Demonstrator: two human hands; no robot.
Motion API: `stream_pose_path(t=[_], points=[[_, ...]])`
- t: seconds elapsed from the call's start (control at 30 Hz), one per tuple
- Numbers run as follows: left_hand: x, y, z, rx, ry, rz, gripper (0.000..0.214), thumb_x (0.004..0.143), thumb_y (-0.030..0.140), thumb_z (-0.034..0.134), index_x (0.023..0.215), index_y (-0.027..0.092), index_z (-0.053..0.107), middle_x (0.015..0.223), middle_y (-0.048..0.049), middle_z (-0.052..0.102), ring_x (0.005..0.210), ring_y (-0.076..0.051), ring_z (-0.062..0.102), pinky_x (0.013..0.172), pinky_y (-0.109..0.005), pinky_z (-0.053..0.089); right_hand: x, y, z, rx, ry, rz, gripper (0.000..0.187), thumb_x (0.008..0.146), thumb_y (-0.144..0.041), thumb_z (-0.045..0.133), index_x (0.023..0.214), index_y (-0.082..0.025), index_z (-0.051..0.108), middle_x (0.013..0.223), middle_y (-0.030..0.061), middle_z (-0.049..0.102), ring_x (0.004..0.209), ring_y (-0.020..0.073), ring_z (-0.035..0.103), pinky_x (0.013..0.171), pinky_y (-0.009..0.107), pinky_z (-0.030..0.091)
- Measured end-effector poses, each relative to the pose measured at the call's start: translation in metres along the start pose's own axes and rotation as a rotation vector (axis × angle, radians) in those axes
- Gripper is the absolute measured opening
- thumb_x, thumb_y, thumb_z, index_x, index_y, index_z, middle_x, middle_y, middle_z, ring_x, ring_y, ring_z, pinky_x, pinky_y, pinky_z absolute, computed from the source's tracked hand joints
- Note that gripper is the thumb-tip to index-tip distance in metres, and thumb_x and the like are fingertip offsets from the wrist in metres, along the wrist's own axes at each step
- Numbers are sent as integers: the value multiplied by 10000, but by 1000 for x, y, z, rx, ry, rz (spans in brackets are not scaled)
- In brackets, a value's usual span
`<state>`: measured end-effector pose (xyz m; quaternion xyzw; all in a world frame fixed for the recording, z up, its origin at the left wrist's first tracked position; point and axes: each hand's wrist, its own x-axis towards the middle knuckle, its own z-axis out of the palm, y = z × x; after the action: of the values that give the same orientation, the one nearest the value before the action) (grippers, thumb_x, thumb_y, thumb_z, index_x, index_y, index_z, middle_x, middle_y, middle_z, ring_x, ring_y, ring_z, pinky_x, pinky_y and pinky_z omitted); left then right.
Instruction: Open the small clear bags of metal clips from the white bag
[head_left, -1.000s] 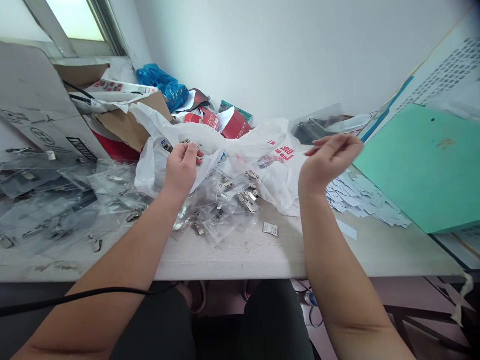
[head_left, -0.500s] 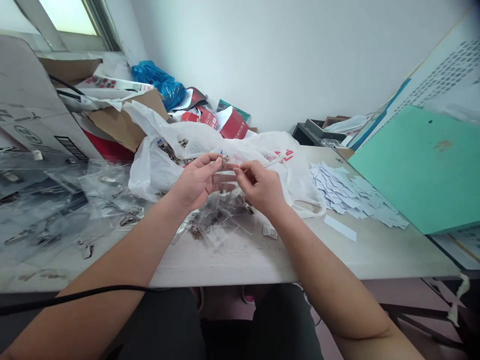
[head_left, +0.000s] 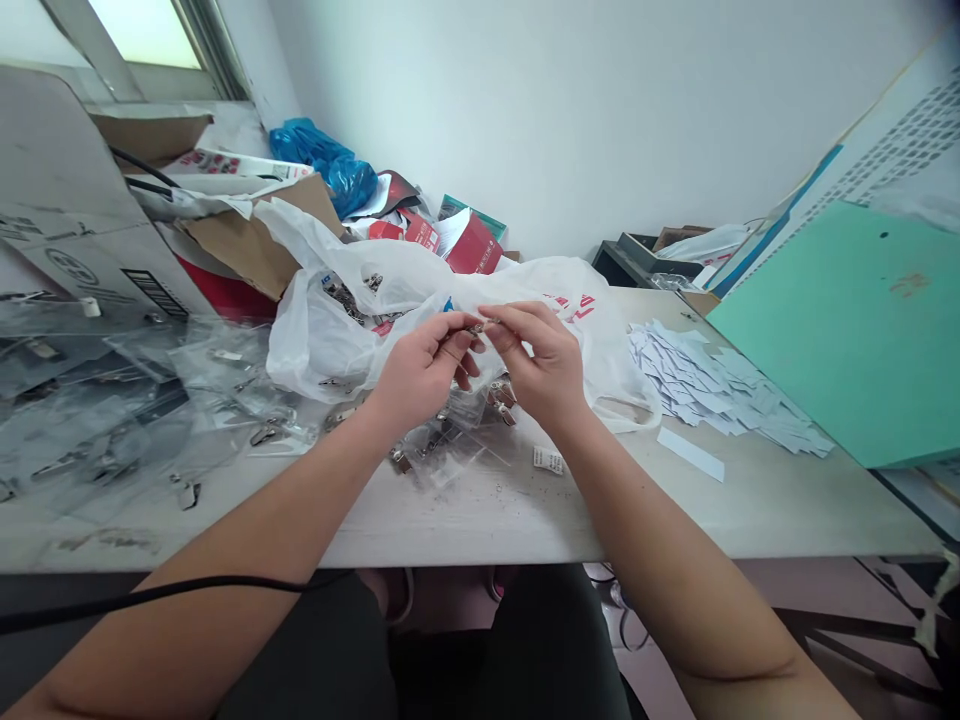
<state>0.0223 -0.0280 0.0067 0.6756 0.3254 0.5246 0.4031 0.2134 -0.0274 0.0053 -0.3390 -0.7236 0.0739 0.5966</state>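
Note:
My left hand (head_left: 421,368) is closed in a pinch on a small metal clip (head_left: 475,328), held above the table in front of the white plastic bag. My right hand (head_left: 541,358) meets it from the right, thumb and forefinger pressed together at the clip's end. What sits in the right fingertips is too small to make out. Below the hands lies a pile of clear plastic pieces (head_left: 450,450) with metal clips among them. The white plastic bag (head_left: 615,350) lies behind, more metal clips (head_left: 341,297) showing in its opening.
Clear plastic sleeves with clips (head_left: 112,430) cover the table's left side. At right lie many white paper slips (head_left: 675,380), one separate strip (head_left: 691,454) and a green board (head_left: 825,340). A printed label (head_left: 548,460) lies near the front. Cardboard boxes (head_left: 82,210) stand back left.
My hands have come together: the left has moved right with the clip, and its spread fingers have curled in. The right fingertips now meet the clip. The view has shifted slightly.

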Motion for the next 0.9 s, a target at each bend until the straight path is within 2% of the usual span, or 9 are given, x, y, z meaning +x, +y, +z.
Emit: stream_pose_path(t=[0.1, 0.2, 0.33, 0.47, 0.53, 0.6, 0.7, 0.77, 0.9], points=[[0, 2, 3, -58, -24, -21, 297, 1084, 447, 707, 1250, 205, 749, 1034, -56, 773, 723, -141, 733, 628, -303, 640, 0, -2, 4, 200, 39, 190, 225, 1094, -488, 702, 1168, -311, 820, 1198, 56, 820, 1070, 217, 787, 956, 414, 667], [0, 5, 5, -146, -23, -65, 308, 1044, 400, 758, 1291, 217, 730, 1053, -61, 773, 787, -164, 743, 660, -317, 647, 3, -4, 3, 332, 87, 339, 318, 1138, -583, 580, 1171, -294, 711, 1210, 80, 822, 1075, 216, 801, 935, 412, 671], [5, 6, 1, -248, 118, -166, 238, 1005, 308, 777, 1217, 222, 714, 1087, -61, 765, 808, -158, 723, 719, -328, 638, 11, -8, -11, 350, 219, 333, 306, 1130, -598, 580, 1141, -300, 645, 1025, 49, 775, 934, 196, 774, 867, 393, 658], [13, 3, -10, -319, 253, -202, 266, 960, 198, 766, 1208, 233, 678, 1142, -53, 774, 888, -148, 735, 802, -305, 611, 12, -14, -18, 297, -58, 293, 309, 1037, -582, 746, 1021, -274, 739, 1109, 61, 773, 945, 195, 731, 806, 371, 621], [15, 4, -14, -363, 246, -198, 353, 934, 182, 792, 1256, 244, 662, 1168, -51, 791, 934, -149, 744, 843, -300, 606, 8, -18, -12, 250, -198, 275, 244, 1025, -507, 767, 1005, -265, 788, 1161, 70, 789, 1021, 210, 730, 830, 374, 606], [15, 7, -15, -426, 186, -201, 407, 932, 228, 839, 1296, 249, 657, 1198, -57, 808, 991, -165, 763, 922, -327, 624, 3, -21, -4, 208, -235, 310, 187, 1029, -432, 752, 1009, -257, 814, 1029, 54, 797, 944, 205, 723, 823, 380, 593], [12, 13, -10, -534, 80, -209, 455, 933, 342, 914, 1306, 241, 673, 1307, -86, 816, 1143, -205, 790, 1066, -389, 632, -2, -20, 6, 215, -109, 438, 222, 1033, -437, 729, 1049, -238, 825, 824, 16, 744, 718, 169, 653, 722, 366, 565], [9, 14, -5, -553, 19, -238, 456, 919, 354, 945, 1281, 220, 700, 1348, -111, 815, 1204, -235, 797, 1070, -403, 643, -2, -16, 8, 243, 17, 481, 271, 1025, -483, 734, 1063, -230, 824, 795, 12, 726, 669, 159, 628, 673, 353, 554], [6, 11, 0, -444, 33, -320, 289, 962, 318, 895, 1174, 165, 771, 1241, -142, 839, 1077, -259, 834, 908, -405, 692, 4, -8, 1, 208, 127, 416, 241, 1003, -487, 763, 1030, -254, 818, 1028, 65, 808, 903, 199, 733, 830, 384, 626]])
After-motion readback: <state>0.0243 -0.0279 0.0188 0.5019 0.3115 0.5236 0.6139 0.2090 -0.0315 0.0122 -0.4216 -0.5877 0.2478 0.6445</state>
